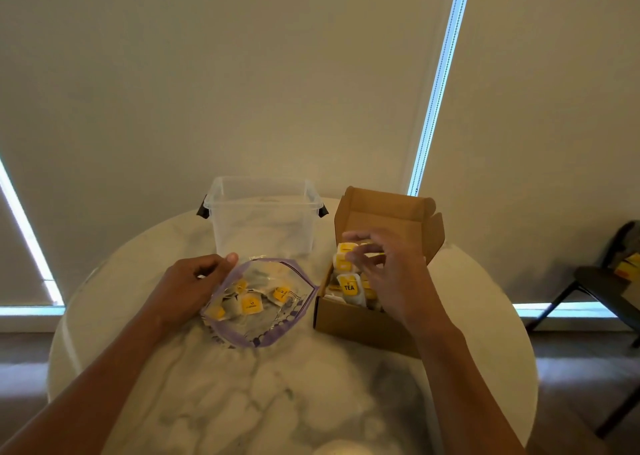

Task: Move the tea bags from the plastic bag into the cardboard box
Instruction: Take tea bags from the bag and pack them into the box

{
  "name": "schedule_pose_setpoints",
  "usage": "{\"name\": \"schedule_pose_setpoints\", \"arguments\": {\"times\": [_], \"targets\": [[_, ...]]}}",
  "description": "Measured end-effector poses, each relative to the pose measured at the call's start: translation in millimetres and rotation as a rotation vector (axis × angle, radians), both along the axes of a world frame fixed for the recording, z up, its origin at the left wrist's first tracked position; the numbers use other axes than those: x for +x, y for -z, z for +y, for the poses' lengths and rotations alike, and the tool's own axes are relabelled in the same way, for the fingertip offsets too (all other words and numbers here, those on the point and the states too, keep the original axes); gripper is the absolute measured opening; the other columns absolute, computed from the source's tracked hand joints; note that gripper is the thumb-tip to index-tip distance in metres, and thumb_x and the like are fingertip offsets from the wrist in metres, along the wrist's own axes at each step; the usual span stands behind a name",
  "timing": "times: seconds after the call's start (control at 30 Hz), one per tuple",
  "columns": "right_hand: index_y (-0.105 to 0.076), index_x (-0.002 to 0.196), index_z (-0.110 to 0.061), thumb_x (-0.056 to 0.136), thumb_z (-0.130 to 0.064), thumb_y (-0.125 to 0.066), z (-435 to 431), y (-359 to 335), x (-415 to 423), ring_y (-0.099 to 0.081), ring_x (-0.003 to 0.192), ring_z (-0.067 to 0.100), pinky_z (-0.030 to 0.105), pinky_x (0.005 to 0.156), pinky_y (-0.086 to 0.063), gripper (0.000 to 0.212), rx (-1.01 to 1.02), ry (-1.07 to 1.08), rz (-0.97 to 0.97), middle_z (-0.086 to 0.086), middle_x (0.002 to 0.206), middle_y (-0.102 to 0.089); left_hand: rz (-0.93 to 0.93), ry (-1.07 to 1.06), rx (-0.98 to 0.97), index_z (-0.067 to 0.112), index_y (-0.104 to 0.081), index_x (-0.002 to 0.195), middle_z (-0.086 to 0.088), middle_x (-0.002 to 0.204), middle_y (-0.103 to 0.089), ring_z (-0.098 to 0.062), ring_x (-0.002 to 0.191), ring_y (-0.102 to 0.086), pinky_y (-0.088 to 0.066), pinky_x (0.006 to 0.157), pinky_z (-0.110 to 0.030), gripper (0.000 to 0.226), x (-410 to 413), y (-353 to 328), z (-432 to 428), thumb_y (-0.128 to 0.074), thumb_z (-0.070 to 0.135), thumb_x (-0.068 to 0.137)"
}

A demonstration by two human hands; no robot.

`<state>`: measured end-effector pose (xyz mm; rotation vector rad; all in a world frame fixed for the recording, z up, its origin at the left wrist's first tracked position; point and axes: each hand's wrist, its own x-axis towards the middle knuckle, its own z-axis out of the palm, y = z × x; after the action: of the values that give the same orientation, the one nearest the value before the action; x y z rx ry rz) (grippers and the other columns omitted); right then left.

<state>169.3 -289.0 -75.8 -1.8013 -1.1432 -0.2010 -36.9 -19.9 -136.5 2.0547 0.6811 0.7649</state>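
A clear plastic bag (277,330) with a purple zip edge lies open on the round marble table (277,395). Several yellow-labelled tea bags (250,304) sit inside it. My left hand (192,286) grips the bag's left rim and holds the mouth open. To the right stands an open cardboard box (349,323) with its lid flap up. Several tea bags (349,288) stand upright in it. My right hand (388,274) hovers over the box, its fingertips pinching the top of a tea bag (346,248) at the box's far end.
An empty clear plastic tub (263,212) with black latches stands behind the bag at the table's far edge. A dark chair (599,281) sits at the right, off the table. Window blinds hang behind.
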Motion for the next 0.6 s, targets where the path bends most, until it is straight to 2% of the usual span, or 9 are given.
{"name": "schedule_pose_setpoints", "arguments": {"times": [0.13, 0.27, 0.37, 0.47, 0.6], "targets": [[-0.073, 0.118, -0.033, 0.097, -0.019, -0.074, 2, -6, -9, -0.065, 0.101, -0.008, 0.004, 0.077, -0.051, 0.025, 0.101, 0.018, -0.089, -0.022, 0.111, -0.069, 0.011, -0.006, 0.002, 0.029, -0.085, 0.096, 0.005, 0.086, -0.082, -0.025, 0.095, -0.078, -0.060, 0.089, -0.045, 0.052, 1, -1, 0, -0.056, 0.072, 0.100], [-0.077, 0.114, -0.024, 0.096, -0.024, -0.077, 14, -10, -40, -0.070, 0.094, 0.002, 0.012, 0.075, -0.056, 0.019, 0.130, -0.111, -0.128, -0.017, 0.108, -0.073, 0.038, -0.037, 0.036, 0.019, -0.082, 0.095, -0.003, 0.085, -0.079, -0.016, 0.078, -0.070, -0.060, 0.085, -0.045, 0.061, 2, -2, 1, -0.056, 0.074, 0.100], [-0.077, 0.113, -0.018, 0.095, -0.023, -0.079, 26, -8, -66, -0.070, 0.089, 0.006, 0.015, 0.073, -0.057, 0.018, 0.132, -0.244, -0.189, -0.011, 0.106, -0.073, 0.026, -0.031, 0.057, 0.015, -0.077, 0.089, -0.006, 0.076, -0.072, -0.010, 0.068, -0.057, -0.051, 0.071, -0.037, 0.062, 1, -2, -1, -0.056, 0.071, 0.102], [-0.076, 0.114, -0.022, 0.096, -0.028, -0.077, 38, 0, -86, -0.069, 0.087, 0.004, 0.018, 0.075, -0.058, 0.019, 0.013, -0.365, -0.237, -0.012, 0.106, -0.071, 0.007, -0.021, 0.062, 0.020, -0.063, 0.067, 0.007, 0.058, -0.051, -0.006, 0.060, -0.042, -0.038, 0.062, -0.031, 0.057, 1, -5, -5, -0.058, 0.063, 0.105], [-0.075, 0.118, -0.025, 0.098, -0.030, -0.071, 59, 19, -94, -0.066, 0.093, 0.004, 0.028, 0.084, -0.058, 0.021, -0.235, -0.403, -0.320, -0.012, 0.112, -0.070, 0.002, -0.010, 0.052, 0.019, -0.058, 0.065, 0.010, 0.059, -0.045, -0.009, 0.059, -0.039, -0.034, 0.060, -0.030, 0.059, 0, -5, -6, -0.059, 0.062, 0.106]]}}
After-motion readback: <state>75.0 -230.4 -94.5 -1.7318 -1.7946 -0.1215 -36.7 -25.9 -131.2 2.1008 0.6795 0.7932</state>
